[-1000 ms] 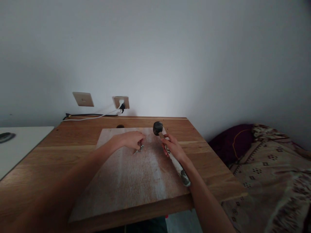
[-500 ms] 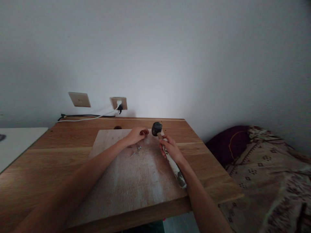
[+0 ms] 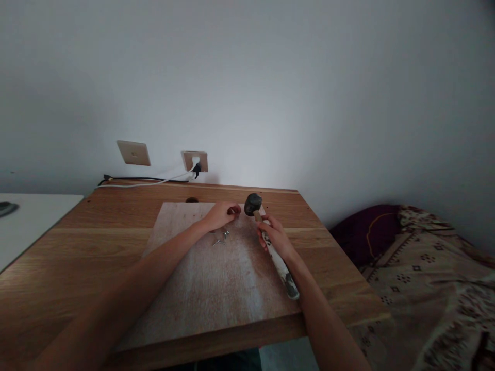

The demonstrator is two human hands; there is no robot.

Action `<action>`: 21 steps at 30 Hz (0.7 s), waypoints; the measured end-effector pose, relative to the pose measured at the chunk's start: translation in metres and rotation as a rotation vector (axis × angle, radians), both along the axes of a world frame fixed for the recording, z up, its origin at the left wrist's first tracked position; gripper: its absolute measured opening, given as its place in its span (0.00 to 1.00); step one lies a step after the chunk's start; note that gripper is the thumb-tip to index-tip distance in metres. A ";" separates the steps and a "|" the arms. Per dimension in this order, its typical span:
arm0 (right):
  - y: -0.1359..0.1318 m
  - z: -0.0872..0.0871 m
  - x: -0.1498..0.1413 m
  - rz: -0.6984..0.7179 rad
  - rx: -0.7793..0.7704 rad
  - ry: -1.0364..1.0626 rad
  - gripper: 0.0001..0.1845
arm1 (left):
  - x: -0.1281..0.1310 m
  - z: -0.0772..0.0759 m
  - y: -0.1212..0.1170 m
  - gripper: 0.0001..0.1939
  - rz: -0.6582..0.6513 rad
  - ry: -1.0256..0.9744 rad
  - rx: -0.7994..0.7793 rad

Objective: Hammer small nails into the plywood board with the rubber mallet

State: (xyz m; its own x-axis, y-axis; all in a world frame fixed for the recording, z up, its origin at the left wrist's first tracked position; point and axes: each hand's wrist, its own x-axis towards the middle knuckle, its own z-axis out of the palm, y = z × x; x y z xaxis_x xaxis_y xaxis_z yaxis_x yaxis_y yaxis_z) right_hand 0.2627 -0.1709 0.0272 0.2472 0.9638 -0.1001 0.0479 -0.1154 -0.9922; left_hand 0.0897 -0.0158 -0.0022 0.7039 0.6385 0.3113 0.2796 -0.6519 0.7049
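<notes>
A pale wooden board [image 3: 216,283] lies on a brown wooden table [image 3: 77,247]. My right hand [image 3: 275,237] is wrapped round the pale handle of a hammer [image 3: 253,204], whose dark head hovers over the board's far edge. My left hand [image 3: 222,214] rests on the board just left of the hammer head, its fingertips pinched together on something too small to make out. A small heap of metal nails [image 3: 220,238] lies on the board just behind that hand.
Two wall sockets [image 3: 195,161] sit above the table's far edge, with a white and a black cable [image 3: 147,181] running along it. A white surface [image 3: 34,216] adjoins on the left. A patterned blanket [image 3: 425,278] and a dark purple cushion [image 3: 359,232] lie on the right.
My left hand left the heap of nails and moved up and right to beside the hammer head, fingers pinched. The hammer stayed almost in place.
</notes>
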 end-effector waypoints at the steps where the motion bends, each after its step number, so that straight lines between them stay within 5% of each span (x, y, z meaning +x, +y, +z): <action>1: 0.000 0.001 0.000 0.005 -0.002 0.000 0.24 | 0.000 0.000 0.000 0.07 0.000 0.002 0.004; 5: -0.002 0.004 -0.003 0.052 0.018 0.022 0.26 | 0.003 -0.004 0.000 0.07 0.035 -0.006 -0.009; 12: -0.002 0.004 -0.010 0.129 0.038 0.079 0.28 | 0.005 -0.008 0.001 0.20 0.054 -0.037 -0.100; 21: -0.001 -0.003 -0.016 0.176 0.047 0.084 0.29 | 0.005 -0.006 -0.001 0.24 0.097 -0.040 -0.023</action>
State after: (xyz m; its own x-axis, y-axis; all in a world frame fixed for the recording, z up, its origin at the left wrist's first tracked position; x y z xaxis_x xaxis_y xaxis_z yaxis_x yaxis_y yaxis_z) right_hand 0.2468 -0.1719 0.0237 0.0675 0.9955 -0.0666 -0.0195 -0.0655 -0.9977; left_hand 0.0943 -0.0171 -0.0077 0.6257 0.7101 0.3230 0.3116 -0.6070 0.7310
